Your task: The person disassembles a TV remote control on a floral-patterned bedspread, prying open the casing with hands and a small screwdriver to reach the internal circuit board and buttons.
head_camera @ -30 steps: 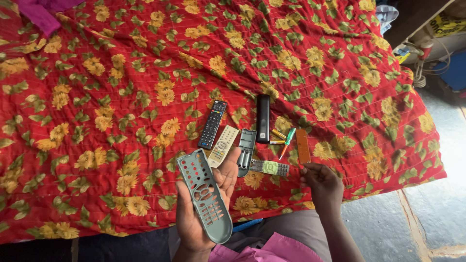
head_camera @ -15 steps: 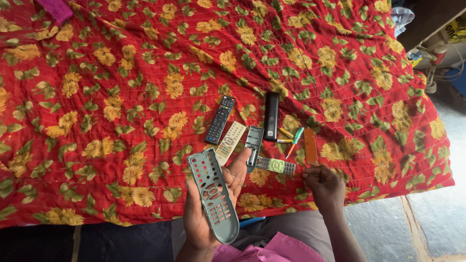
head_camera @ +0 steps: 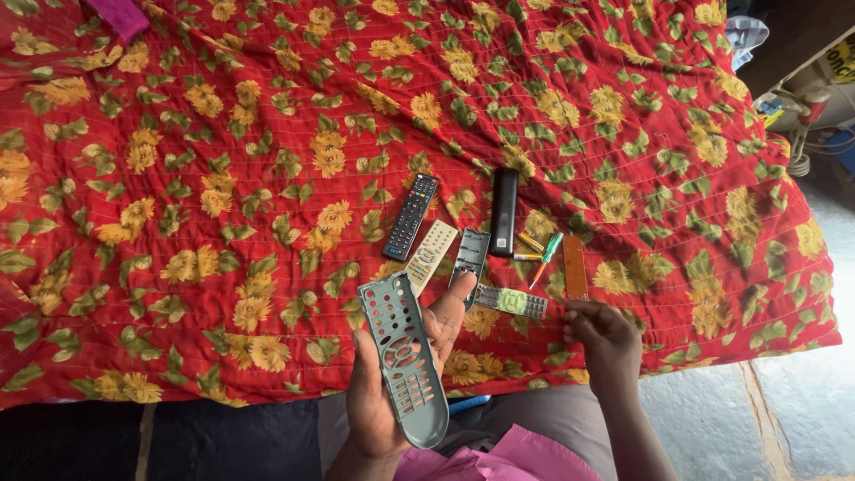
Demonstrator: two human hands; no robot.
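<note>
- The left hand [head_camera: 383, 392] holds a grey remote front shell [head_camera: 405, 361], a long plastic cover full of empty button holes, with its wider end pointing away from the person and its rounded end towards the lap.
- Its fingers [head_camera: 450, 312] are closed around the shell: the thumb lies along the shell's left edge, and the other fingers wrap the right edge from behind.
- The shell is lifted clear of the bed [head_camera: 223, 178], hanging over the near edge of the red quilt with its yellow flowers and green leaves.
- The right hand [head_camera: 606, 338] hovers low at the near edge of the quilt, just beside a green circuit board [head_camera: 509, 301] and just below an orange strip [head_camera: 575, 265].
- Its fingers are curled loosely inward; whether they pinch anything small I cannot tell.
- The circuit board lies flat on the quilt, between the two hands.
- A grey back cover [head_camera: 470, 256] lies just beyond the board, inner side up.
- To the left of that cover lies a cream remote [head_camera: 430, 256], and further left a black remote [head_camera: 411, 216] with many small buttons, both slanted the same way.
- A plain black remote [head_camera: 504, 212] lies nearly upright in the view, to the right of the grey back cover.
- A small screwdriver with a green handle [head_camera: 546, 256] rests between the plain black remote and the orange strip, with a couple of thin yellow pieces beside it.
- The person's lap shows grey cloth and a pink garment at the bottom of the view.
</note>
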